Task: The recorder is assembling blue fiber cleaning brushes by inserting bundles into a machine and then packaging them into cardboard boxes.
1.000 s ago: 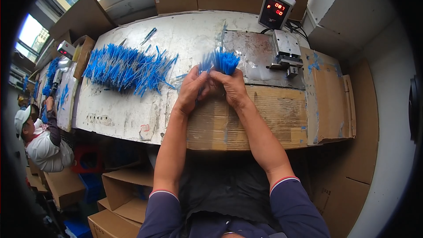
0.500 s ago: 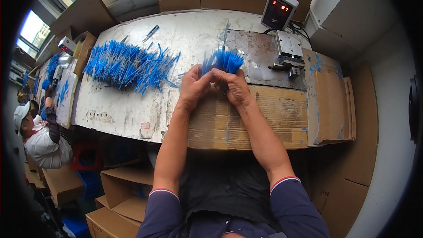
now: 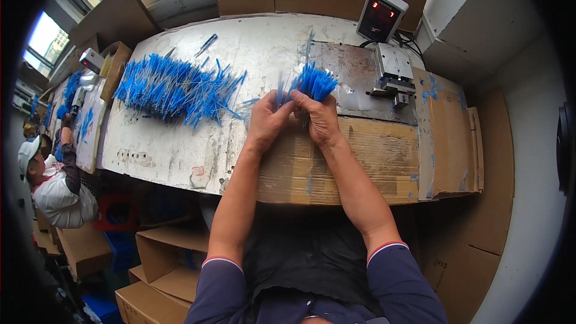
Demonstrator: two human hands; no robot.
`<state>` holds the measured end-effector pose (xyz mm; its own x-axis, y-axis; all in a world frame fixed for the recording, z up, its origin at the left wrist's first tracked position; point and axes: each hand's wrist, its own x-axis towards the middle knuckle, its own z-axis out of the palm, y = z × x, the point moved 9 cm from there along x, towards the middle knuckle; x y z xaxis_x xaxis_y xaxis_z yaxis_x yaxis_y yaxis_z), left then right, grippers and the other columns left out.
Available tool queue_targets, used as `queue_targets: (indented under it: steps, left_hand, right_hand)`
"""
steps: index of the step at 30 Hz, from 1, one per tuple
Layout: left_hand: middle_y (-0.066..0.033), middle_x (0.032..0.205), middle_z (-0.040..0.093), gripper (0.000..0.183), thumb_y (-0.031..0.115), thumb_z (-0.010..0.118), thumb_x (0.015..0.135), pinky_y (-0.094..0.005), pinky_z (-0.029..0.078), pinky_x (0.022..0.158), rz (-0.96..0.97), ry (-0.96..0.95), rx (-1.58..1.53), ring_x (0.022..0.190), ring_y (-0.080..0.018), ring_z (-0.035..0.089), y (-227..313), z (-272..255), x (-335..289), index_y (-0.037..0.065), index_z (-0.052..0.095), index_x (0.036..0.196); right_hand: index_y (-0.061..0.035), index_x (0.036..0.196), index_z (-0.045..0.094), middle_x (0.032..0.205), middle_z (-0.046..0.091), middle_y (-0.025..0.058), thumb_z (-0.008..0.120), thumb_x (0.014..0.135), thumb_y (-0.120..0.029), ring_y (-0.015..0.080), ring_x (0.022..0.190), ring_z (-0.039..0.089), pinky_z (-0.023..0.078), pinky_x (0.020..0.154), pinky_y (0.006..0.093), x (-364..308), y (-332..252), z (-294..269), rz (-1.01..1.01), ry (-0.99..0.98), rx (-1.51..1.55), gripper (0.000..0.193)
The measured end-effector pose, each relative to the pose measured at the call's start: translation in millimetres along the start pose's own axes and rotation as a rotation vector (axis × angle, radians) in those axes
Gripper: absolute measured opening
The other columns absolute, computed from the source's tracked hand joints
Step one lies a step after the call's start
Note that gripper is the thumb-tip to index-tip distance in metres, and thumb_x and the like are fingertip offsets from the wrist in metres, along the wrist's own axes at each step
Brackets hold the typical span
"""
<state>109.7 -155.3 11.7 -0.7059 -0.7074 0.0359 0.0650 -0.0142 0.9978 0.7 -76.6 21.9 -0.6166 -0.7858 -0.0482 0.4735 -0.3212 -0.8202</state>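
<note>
In front of me, my right hand point(image 3: 323, 119) is closed around a dense bundle of thin blue sticks point(image 3: 317, 80), their tips fanned upward. My left hand point(image 3: 266, 121) touches the right one, thumb and fingers pinched together at the bundle's left side. A few blurred, pale blue sticks point(image 3: 280, 89) rise from the left fingers, a little apart from the bundle. The lower ends of the bundle are hidden by my palms. To the left lies a wide heap of the same blue sticks point(image 3: 174, 89), with thin silvery wire-like ends, some looped.
A metal plate point(image 3: 342, 60) with a steel clamp-like fixture point(image 3: 394, 69) lies right of my hands, below a white display box point(image 3: 382, 15). Cardboard point(image 3: 360, 162) covers the near table edge. A screwdriver point(image 3: 206, 45) lies behind the heap. A co-worker point(image 3: 57, 189) sits far left.
The bundle in my right hand has shifted slightly to the right, its tips leaning that way. My left hand has turned slightly, still pinching a few sticks. The display's red digits differ.
</note>
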Motion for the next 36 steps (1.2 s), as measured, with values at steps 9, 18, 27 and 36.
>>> queue_targets:
  steps: [9, 18, 27, 36]
  left_hand:
    - [0.0042, 0.077, 0.065, 0.019, 0.024, 0.068, 0.102, -0.0183, 0.034, 0.048, -0.089, -0.025, -0.099, 0.057, -0.0008, 0.049, -0.3, 1.1, -4.3, 0.005, 0.070, 0.106]
    - [-0.0020, 0.079, 0.068, 0.025, 0.027, 0.060, 0.107, -0.0194, 0.037, 0.047, -0.114, -0.058, -0.053, 0.056, -0.0046, 0.054, -2.2, -0.7, -3.8, 0.003, 0.069, 0.109]
    - [-0.0101, 0.094, 0.073, 0.034, 0.028, 0.056, 0.109, -0.0193, 0.042, 0.047, -0.098, 0.032, -0.253, 0.057, -0.0070, 0.056, -3.3, -11.3, 2.6, -0.002, 0.065, 0.122]
    - [0.0054, 0.079, 0.063, 0.024, 0.027, 0.062, 0.107, -0.0187, 0.031, 0.048, -0.030, -0.123, 0.148, 0.056, -0.0003, 0.045, -5.6, 8.8, 1.7, 0.007, 0.072, 0.103]
  right_hand:
    - [-0.0059, 0.095, 0.071, 0.085, 0.070, 0.0012, 0.080, 0.083, -0.005, 0.0118, 0.069, 0.063, 0.047, 0.056, 0.0264, 1.0, 4.6, -6.4, 0.054, 0.025, 0.014, 0.015]
    - [-0.0040, 0.097, 0.073, 0.091, 0.074, 0.0058, 0.079, 0.086, -0.009, 0.0151, 0.077, 0.068, 0.052, 0.063, 0.0287, 2.7, -4.8, -2.8, 0.008, 0.008, -0.055, 0.013]
    - [-0.0013, 0.099, 0.069, 0.075, 0.063, 0.0037, 0.079, 0.087, -0.009, 0.0148, 0.058, 0.057, 0.049, 0.054, 0.0337, 16.8, -22.8, -42.6, 0.003, 0.106, 0.281, 0.018]
    - [0.0013, 0.097, 0.071, 0.072, 0.064, 0.0028, 0.082, 0.084, -0.006, 0.0098, 0.052, 0.054, 0.044, 0.047, 0.0256, 1.5, -19.4, -5.2, -0.035, 0.036, -0.146, 0.018]
